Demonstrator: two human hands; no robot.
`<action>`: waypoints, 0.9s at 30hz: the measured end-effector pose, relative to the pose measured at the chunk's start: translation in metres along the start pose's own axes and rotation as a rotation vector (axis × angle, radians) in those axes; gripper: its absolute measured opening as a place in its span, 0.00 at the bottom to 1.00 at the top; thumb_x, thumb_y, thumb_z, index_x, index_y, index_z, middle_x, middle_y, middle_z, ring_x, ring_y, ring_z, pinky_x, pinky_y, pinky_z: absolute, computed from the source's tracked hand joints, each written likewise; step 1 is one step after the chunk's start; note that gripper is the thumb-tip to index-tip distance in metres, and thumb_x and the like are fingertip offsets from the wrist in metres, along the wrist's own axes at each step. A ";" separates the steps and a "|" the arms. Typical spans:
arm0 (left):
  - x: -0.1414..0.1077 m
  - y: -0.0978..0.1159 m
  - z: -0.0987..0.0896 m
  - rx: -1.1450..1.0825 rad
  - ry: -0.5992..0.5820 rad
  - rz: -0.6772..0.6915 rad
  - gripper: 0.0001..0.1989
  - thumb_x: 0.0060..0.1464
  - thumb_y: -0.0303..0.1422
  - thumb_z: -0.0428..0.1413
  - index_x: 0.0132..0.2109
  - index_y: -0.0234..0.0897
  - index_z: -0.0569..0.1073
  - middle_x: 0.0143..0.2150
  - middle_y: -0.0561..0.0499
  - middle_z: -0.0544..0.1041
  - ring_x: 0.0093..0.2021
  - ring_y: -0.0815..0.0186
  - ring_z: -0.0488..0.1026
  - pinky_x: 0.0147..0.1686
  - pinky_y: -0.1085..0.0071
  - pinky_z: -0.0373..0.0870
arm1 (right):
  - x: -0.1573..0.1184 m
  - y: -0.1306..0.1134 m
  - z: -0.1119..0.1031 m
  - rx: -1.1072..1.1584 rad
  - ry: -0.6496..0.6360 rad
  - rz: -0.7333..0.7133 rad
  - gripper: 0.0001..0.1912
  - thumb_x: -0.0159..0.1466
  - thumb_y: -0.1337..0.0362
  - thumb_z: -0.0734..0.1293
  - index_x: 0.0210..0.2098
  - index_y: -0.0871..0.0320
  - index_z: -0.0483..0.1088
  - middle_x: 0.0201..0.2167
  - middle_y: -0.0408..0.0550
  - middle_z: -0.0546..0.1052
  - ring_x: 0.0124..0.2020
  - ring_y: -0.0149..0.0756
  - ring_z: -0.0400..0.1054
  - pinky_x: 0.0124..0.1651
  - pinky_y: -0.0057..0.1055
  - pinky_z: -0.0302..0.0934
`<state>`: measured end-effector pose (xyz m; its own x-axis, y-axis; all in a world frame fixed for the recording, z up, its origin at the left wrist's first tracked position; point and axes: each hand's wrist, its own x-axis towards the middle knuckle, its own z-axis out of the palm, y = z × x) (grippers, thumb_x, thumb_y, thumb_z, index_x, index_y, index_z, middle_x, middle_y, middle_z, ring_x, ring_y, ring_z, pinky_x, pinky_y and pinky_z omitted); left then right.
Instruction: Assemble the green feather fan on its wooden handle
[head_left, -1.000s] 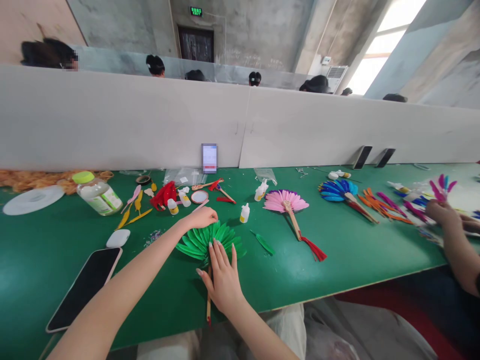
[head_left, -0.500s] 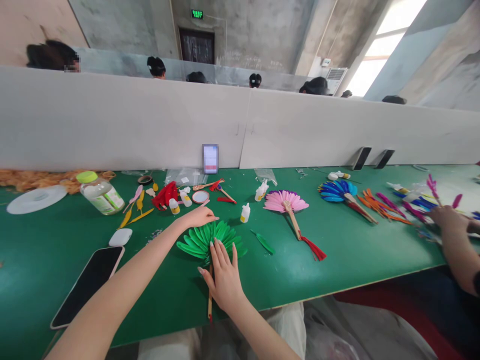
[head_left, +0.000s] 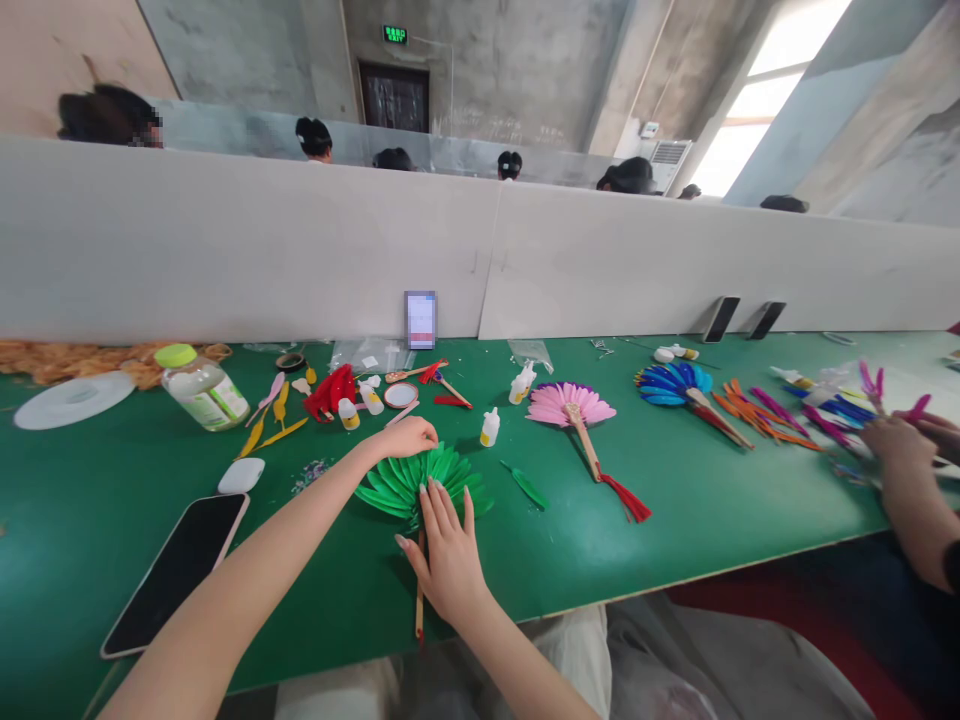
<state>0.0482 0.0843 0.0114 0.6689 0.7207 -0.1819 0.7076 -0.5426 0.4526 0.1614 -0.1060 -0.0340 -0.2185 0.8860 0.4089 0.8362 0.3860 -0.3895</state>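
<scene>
Sign, back wall: green exit sign point(head_left: 394, 35) reads "EXIT", with further characters too small to make out.
Wall script: pale handwriting beside the door, illegible.
Jar: clear jar point(head_left: 202, 390), yellow-green lid on, toward the far edge of the worktop point(head_left: 675, 540), left part; green-and-white label not legible, contents not identifiable.
Bottles: small white bottle point(head_left: 490, 428) with yellow label, upright just beyond the green fan; similar bottles nearer the far edge; print unreadable, fill level cannot be told.
Bag: clear plastic bag point(head_left: 373, 355) at the far edge, small white tag on it.
Phone, propped: screen point(head_left: 421, 320) blurred, standing against the partition at the far edge.
Green fan: green feather fan point(head_left: 394, 488) lies flat, feathers toward the far edge, handle point(head_left: 419, 590) running to the near edge.
Left hand: left hand point(head_left: 407, 437) over the fan's far rim, wrist bent, fingers curled close together; narrow grip, cannot tell whether a feather tip is pinched.
Right hand: right hand point(head_left: 450, 560) laid palm down across feather bases and upper handle, fingers extended, thumb spread wide; pressing rather than gripping.
Loose feather: single green feather point(head_left: 526, 486) right of the fan, apart from it.
Neighbouring fan: pink fan point(head_left: 574, 405), red tassel toward the near edge.
</scene>
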 end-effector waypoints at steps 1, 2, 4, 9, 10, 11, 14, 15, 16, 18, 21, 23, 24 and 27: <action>-0.001 -0.001 -0.001 0.000 0.010 -0.003 0.10 0.49 0.36 0.52 0.31 0.38 0.77 0.33 0.54 0.79 0.36 0.68 0.73 0.50 0.71 0.58 | 0.000 0.000 0.000 0.002 -0.002 0.003 0.30 0.65 0.51 0.54 0.61 0.61 0.51 0.62 0.51 0.53 0.63 0.40 0.45 0.64 0.48 0.33; -0.002 -0.002 -0.001 -0.001 0.022 -0.008 0.10 0.49 0.36 0.52 0.31 0.38 0.77 0.33 0.55 0.79 0.36 0.68 0.73 0.51 0.71 0.57 | 0.000 0.000 0.000 0.003 -0.003 0.004 0.30 0.65 0.51 0.54 0.61 0.61 0.51 0.62 0.51 0.53 0.63 0.40 0.45 0.64 0.47 0.33; -0.005 -0.003 -0.002 -0.007 0.053 -0.028 0.11 0.51 0.36 0.51 0.31 0.38 0.77 0.32 0.54 0.79 0.35 0.68 0.73 0.49 0.72 0.58 | 0.000 -0.001 -0.001 0.003 -0.005 0.005 0.30 0.65 0.51 0.54 0.61 0.62 0.52 0.62 0.51 0.54 0.63 0.40 0.45 0.64 0.47 0.33; -0.019 -0.005 -0.005 -0.038 0.165 -0.131 0.21 0.56 0.41 0.43 0.34 0.34 0.76 0.25 0.50 0.76 0.25 0.66 0.70 0.27 0.73 0.61 | 0.000 0.000 -0.002 0.010 -0.002 0.002 0.30 0.65 0.51 0.54 0.61 0.62 0.52 0.62 0.51 0.54 0.63 0.41 0.45 0.64 0.47 0.32; -0.023 -0.005 -0.006 -0.046 0.189 -0.149 0.21 0.56 0.41 0.42 0.34 0.34 0.76 0.24 0.50 0.75 0.23 0.66 0.69 0.25 0.73 0.60 | 0.000 0.001 -0.002 0.014 -0.001 0.000 0.30 0.65 0.51 0.53 0.61 0.62 0.52 0.62 0.51 0.54 0.63 0.41 0.45 0.64 0.48 0.32; -0.026 -0.005 -0.006 -0.056 0.213 -0.165 0.21 0.56 0.41 0.42 0.35 0.33 0.76 0.23 0.50 0.75 0.22 0.66 0.68 0.24 0.73 0.58 | 0.000 0.001 -0.001 0.019 0.000 -0.001 0.29 0.65 0.51 0.53 0.61 0.62 0.52 0.61 0.51 0.55 0.62 0.41 0.46 0.64 0.48 0.32; -0.039 -0.003 -0.007 -0.095 0.289 -0.204 0.22 0.56 0.42 0.42 0.36 0.33 0.76 0.22 0.50 0.74 0.22 0.67 0.67 0.23 0.74 0.56 | 0.000 0.000 -0.001 0.033 -0.003 0.006 0.29 0.65 0.52 0.53 0.61 0.62 0.52 0.61 0.51 0.55 0.62 0.41 0.46 0.63 0.48 0.31; -0.043 -0.002 -0.007 -0.110 0.317 -0.214 0.22 0.56 0.43 0.42 0.37 0.33 0.76 0.22 0.50 0.73 0.22 0.67 0.66 0.23 0.74 0.56 | 0.000 -0.001 -0.002 0.037 -0.006 0.009 0.29 0.66 0.52 0.53 0.61 0.61 0.51 0.61 0.51 0.55 0.62 0.41 0.45 0.63 0.48 0.31; -0.047 0.000 -0.007 -0.125 0.344 -0.224 0.23 0.56 0.43 0.42 0.37 0.33 0.76 0.23 0.50 0.73 0.21 0.67 0.65 0.23 0.74 0.55 | 0.001 -0.002 -0.003 0.039 -0.011 0.009 0.29 0.66 0.52 0.53 0.61 0.61 0.51 0.62 0.52 0.54 0.63 0.41 0.45 0.63 0.48 0.31; -0.058 0.004 -0.009 -0.150 0.396 -0.243 0.24 0.56 0.44 0.41 0.39 0.33 0.76 0.23 0.51 0.71 0.20 0.69 0.63 0.22 0.74 0.53 | 0.002 -0.004 -0.007 0.034 -0.017 0.002 0.28 0.66 0.53 0.53 0.61 0.61 0.50 0.62 0.52 0.53 0.63 0.41 0.45 0.63 0.48 0.32; -0.082 0.011 -0.012 -0.274 0.502 -0.289 0.23 0.55 0.46 0.42 0.40 0.35 0.75 0.18 0.55 0.63 0.18 0.71 0.56 0.20 0.75 0.49 | 0.005 0.004 -0.021 0.006 0.026 -0.001 0.26 0.67 0.58 0.53 0.62 0.61 0.48 0.62 0.54 0.54 0.62 0.41 0.46 0.62 0.49 0.33; -0.105 0.015 -0.013 -0.468 0.558 -0.351 0.23 0.52 0.48 0.45 0.40 0.35 0.75 0.15 0.59 0.52 0.17 0.72 0.49 0.18 0.75 0.44 | 0.006 0.022 -0.035 -0.027 0.128 0.063 0.24 0.67 0.60 0.52 0.61 0.61 0.50 0.59 0.56 0.59 0.60 0.41 0.50 0.61 0.50 0.34; -0.117 0.017 -0.012 -0.595 0.567 -0.379 0.24 0.51 0.49 0.47 0.41 0.35 0.74 0.16 0.60 0.48 0.17 0.73 0.47 0.18 0.76 0.43 | 0.005 0.036 -0.042 -0.047 0.193 0.115 0.22 0.67 0.61 0.52 0.59 0.61 0.53 0.56 0.56 0.63 0.58 0.41 0.55 0.61 0.51 0.35; -0.155 0.018 -0.001 -0.963 0.563 -0.450 0.25 0.49 0.50 0.49 0.44 0.34 0.71 0.19 0.61 0.43 0.18 0.75 0.42 0.17 0.77 0.40 | -0.002 0.085 -0.060 -0.137 0.294 0.283 0.20 0.66 0.57 0.54 0.52 0.61 0.61 0.45 0.57 0.71 0.48 0.44 0.63 0.53 0.46 0.52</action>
<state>-0.0429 -0.0367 0.0482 0.0427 0.9804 -0.1924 0.2316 0.1776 0.9565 0.2627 -0.0900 -0.0183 0.1654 0.8336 0.5270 0.9059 0.0829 -0.4154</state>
